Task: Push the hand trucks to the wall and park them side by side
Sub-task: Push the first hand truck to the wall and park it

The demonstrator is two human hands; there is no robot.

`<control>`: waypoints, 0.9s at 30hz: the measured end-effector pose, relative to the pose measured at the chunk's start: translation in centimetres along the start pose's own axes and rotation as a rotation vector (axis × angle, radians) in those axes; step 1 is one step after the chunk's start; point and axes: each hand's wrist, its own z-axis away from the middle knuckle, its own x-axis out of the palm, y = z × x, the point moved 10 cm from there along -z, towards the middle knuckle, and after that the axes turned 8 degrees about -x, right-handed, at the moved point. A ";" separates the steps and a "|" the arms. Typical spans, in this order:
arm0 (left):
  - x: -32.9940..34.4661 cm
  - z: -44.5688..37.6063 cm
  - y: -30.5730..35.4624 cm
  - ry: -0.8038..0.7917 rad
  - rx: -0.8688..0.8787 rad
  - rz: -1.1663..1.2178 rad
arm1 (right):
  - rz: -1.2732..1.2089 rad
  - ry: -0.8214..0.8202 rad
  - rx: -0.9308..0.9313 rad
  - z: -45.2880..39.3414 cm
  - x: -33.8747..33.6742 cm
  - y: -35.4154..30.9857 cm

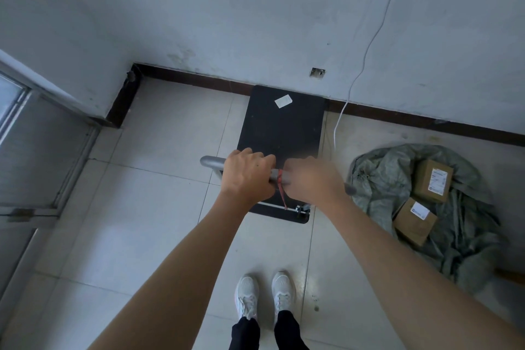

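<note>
A hand truck with a flat black deck [281, 128] stands on the tiled floor, its far edge touching the dark baseboard of the white wall [255, 23]. A white label lies near the deck's far end. Its grey metal handle bar [211, 162] runs across in front of me, with a red cord tied at its middle. My left hand [247, 176] grips the bar left of the cord. My right hand [311, 180], slightly blurred, grips it right of the cord. Only one hand truck is in view.
A grey-green sack [377, 176] lies open on the floor to the right, holding two cardboard boxes [433, 180]. A white cable [369, 45] hangs down the wall beside the deck. A metal-framed door [34, 133] and a wall corner are at the left. My white shoes [264, 295] stand behind the truck.
</note>
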 end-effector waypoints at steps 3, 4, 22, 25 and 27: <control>-0.1 -0.2 0.2 -0.004 0.001 0.007 | 0.009 -0.006 0.004 0.0 -0.2 0.3; -0.2 -0.2 0.3 -0.003 0.002 0.013 | 0.009 -0.012 0.005 0.0 -0.2 0.4; -2.5 -0.6 -0.3 -0.149 0.171 0.160 | -0.259 -0.324 -0.124 0.4 -1.6 -1.2; -6.4 -0.3 -1.1 -0.093 0.129 0.228 | -0.291 -0.257 -0.092 0.5 -5.3 -1.9; -9.6 0.1 -2.0 -0.018 0.074 0.202 | -0.226 -0.119 -0.072 0.9 -8.9 -2.4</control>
